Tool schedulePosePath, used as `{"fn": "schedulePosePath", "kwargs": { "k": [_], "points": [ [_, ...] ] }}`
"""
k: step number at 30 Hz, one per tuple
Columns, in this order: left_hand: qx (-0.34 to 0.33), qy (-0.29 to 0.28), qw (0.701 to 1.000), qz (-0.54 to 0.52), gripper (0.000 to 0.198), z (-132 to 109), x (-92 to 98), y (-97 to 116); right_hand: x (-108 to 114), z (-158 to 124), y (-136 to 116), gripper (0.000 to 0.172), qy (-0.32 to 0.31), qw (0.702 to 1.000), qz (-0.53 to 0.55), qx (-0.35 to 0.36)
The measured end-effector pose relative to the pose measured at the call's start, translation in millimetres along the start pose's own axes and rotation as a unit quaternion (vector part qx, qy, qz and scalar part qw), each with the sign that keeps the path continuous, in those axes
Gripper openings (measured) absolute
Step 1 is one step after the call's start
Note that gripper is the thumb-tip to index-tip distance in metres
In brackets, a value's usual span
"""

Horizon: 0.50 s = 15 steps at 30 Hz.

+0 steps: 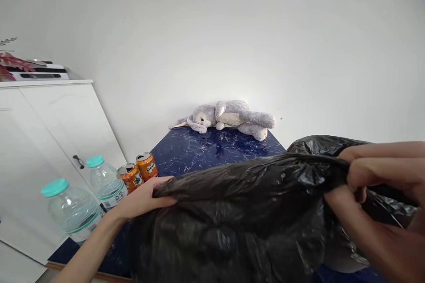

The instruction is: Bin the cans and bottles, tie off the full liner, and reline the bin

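A black plastic garbage bag (232,221) stretches across the front of the view, its top edge pulled into a long taut fold. My left hand (149,196) pinches the left end of that fold between thumb and fingers. At the right, my right hand (385,181) grips the bunched edge, with the fingers curled and the thumb below. More crumpled plastic lies behind and under the right hand. The bag hides the near part of the tabletop, and I cannot tell what is inside it.
Two clear bottles with turquoise caps, one nearer (71,208) and one farther (105,177), stand left beside two open orange soda cans (146,166). A grey plush rabbit (229,117) lies at the back of the blue marbled table (192,152). White cabinet (66,119) at left.
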State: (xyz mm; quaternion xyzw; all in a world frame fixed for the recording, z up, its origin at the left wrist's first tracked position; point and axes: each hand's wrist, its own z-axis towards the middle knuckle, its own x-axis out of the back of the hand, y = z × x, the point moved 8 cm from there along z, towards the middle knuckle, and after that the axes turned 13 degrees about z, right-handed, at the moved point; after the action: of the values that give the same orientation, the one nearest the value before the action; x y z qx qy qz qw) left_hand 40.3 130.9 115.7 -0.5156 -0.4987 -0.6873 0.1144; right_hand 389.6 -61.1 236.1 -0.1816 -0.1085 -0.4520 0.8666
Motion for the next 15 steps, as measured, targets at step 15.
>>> {"fn": "schedulePosePath", "kwargs": {
  "k": [15],
  "points": [
    [-0.07, 0.086, 0.943, 0.314, 0.051, -17.8, -32.6, 54.1, -135.1, -71.4, -0.9, 0.021, -0.249, 0.965, -0.072, -0.033]
  ]
}}
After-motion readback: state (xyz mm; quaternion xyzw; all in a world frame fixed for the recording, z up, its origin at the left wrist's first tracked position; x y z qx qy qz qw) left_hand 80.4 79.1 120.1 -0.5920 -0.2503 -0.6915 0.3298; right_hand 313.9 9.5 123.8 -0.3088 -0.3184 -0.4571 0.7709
